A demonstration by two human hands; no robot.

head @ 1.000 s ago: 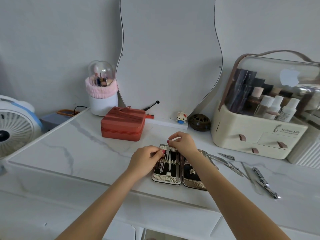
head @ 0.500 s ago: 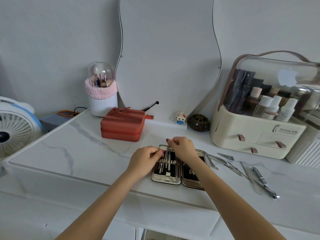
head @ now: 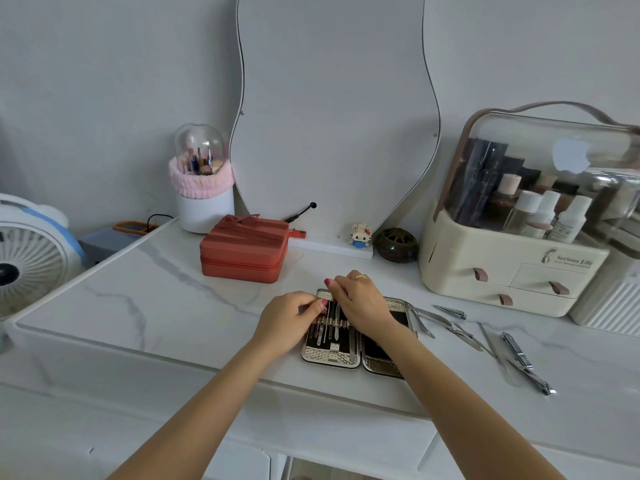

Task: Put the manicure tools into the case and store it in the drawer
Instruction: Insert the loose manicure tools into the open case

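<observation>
An open manicure case (head: 330,356) with silver textured edges lies flat near the front edge of the marble table (head: 166,299). Several thin metal tools sit under the strap in its left half. My left hand (head: 289,315) rests on the case's left side, fingertips pinched at the strap. My right hand (head: 360,303) reaches across the upper part of the case, fingers closed on a thin tool at the strap; the tool is mostly hidden. Loose tools lie to the right: nippers (head: 420,315), small clippers (head: 450,310), tweezers (head: 465,336), large nail clippers (head: 526,363).
A red zip box (head: 244,249) stands behind the case. A cream cosmetic organiser (head: 512,271) with small drawers fills the back right. A wavy mirror (head: 332,109), a brush holder (head: 204,188), a small figurine (head: 360,235) and a dark bowl (head: 396,244) line the back. A fan (head: 31,254) stands left.
My right hand has moved down and slightly right over the case, lowering the thin tool toward the strap. My left hand stays at the case's left half.
</observation>
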